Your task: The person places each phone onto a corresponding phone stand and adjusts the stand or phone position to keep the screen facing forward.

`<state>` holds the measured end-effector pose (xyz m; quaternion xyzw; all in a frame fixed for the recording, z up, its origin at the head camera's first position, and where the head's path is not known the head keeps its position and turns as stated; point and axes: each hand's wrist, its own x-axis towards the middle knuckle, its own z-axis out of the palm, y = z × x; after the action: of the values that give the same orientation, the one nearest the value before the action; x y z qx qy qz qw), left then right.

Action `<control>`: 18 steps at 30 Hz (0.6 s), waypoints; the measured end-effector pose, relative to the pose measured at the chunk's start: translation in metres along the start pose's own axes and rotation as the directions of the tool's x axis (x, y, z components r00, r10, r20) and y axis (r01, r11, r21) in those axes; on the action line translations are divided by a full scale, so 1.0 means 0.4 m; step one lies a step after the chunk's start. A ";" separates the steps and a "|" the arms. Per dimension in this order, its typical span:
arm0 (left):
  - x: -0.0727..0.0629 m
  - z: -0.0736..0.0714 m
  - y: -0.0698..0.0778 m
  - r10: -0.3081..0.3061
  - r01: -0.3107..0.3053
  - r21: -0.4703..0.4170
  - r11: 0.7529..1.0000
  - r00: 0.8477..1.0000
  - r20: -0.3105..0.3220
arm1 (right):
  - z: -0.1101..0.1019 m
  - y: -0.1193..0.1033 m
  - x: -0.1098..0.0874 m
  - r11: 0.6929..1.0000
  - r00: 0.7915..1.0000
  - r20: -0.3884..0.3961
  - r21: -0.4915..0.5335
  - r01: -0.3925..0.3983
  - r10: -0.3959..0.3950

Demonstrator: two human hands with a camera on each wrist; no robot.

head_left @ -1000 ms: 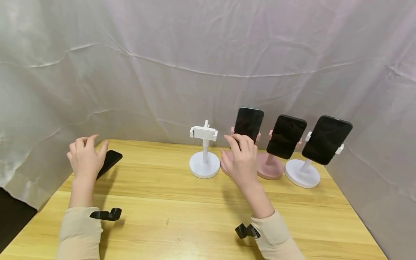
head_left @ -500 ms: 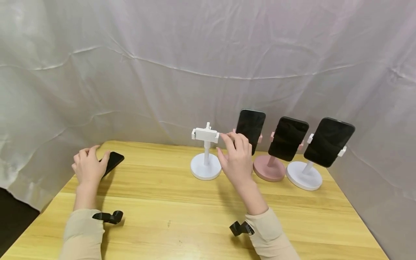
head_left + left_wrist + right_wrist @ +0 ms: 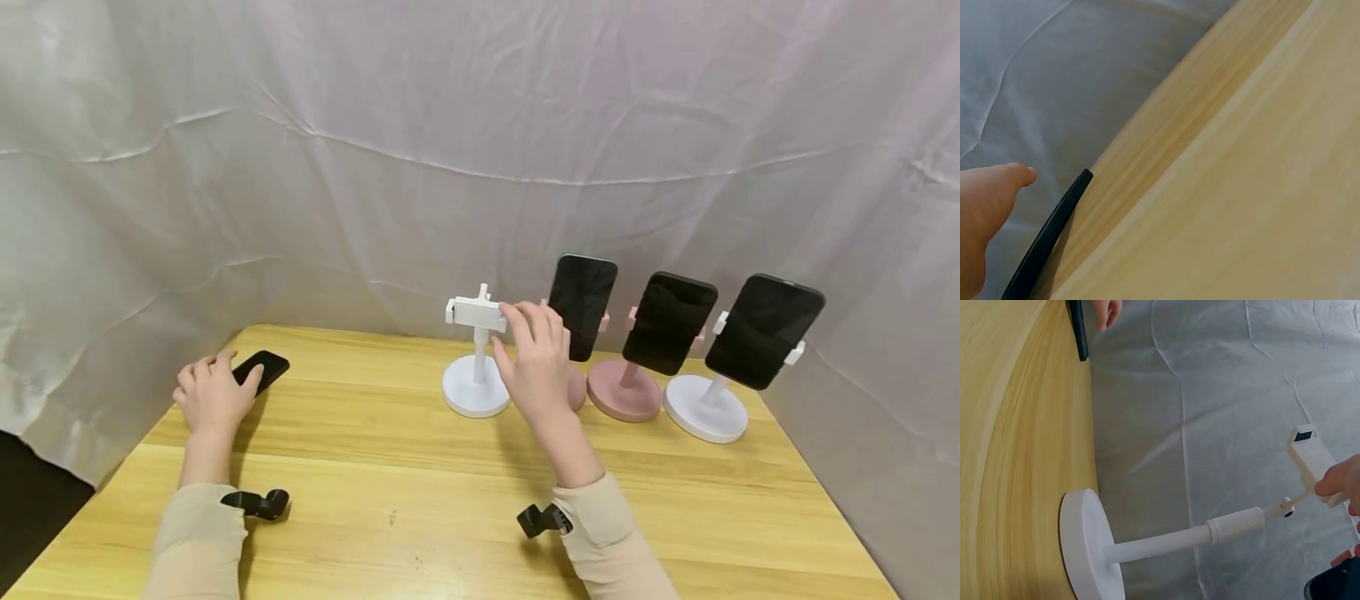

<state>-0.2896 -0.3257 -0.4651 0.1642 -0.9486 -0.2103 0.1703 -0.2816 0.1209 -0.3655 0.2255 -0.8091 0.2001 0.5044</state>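
My left hand is low over a black smartphone lying at the table's far left corner, its thumb across the phone in the head view. In the left wrist view, the thumb shows a gap from the phone's edge. My right hand touches the right end of the clamp on a white phone stand with its fingertips; its thumb is lower, apart from the stand. From the right wrist, a digit overlaps the end of the clamp. No phone is in this clamp.
Right of the white stand, three phones stand upright: one on a pink stand partly behind my right hand, another on a pink stand, the third on a white stand. A grey curtain backs the wooden table.
My right hand has moved left from in front of the pink stand to the white clamp's end. My left hand has come down and inward over the phone.
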 end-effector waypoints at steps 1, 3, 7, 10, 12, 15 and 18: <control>0.001 0.003 -0.003 -0.001 0.001 0.004 1.000 1.000 0.007 | 0.003 0.000 0.001 1.000 1.000 0.001 -0.003 -0.002 0.002; 0.003 0.009 -0.006 -0.007 0.006 0.011 1.000 1.000 0.019 | 0.007 0.000 0.002 1.000 1.000 0.009 -0.007 -0.008 0.008; 0.003 0.020 -0.015 -0.012 0.011 0.028 1.000 0.999 0.046 | 0.014 -0.003 0.004 1.000 1.000 0.015 -0.003 -0.018 0.018; 0.002 0.025 -0.019 -0.007 0.005 0.032 0.999 0.998 0.056 | 0.017 -0.007 0.006 1.000 0.999 0.021 0.002 -0.028 0.028; 0.000 0.027 -0.019 -0.003 0.001 0.033 0.999 0.998 0.062 | 0.019 -0.009 0.007 0.999 0.999 0.022 0.003 -0.036 0.036; -0.003 0.029 -0.022 0.000 -0.002 0.033 0.999 0.998 0.066 | 0.021 -0.012 0.010 0.999 0.999 0.019 0.002 -0.047 0.047; -0.004 0.030 -0.025 0.003 -0.006 0.036 0.999 0.997 0.073 | 0.022 -0.014 0.015 0.998 0.998 0.016 0.003 -0.056 0.056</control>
<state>-0.2906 -0.3297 -0.4803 0.1575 -0.9582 -0.1985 0.1331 -0.2872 0.1105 -0.3633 0.2051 -0.8188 0.2137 0.4918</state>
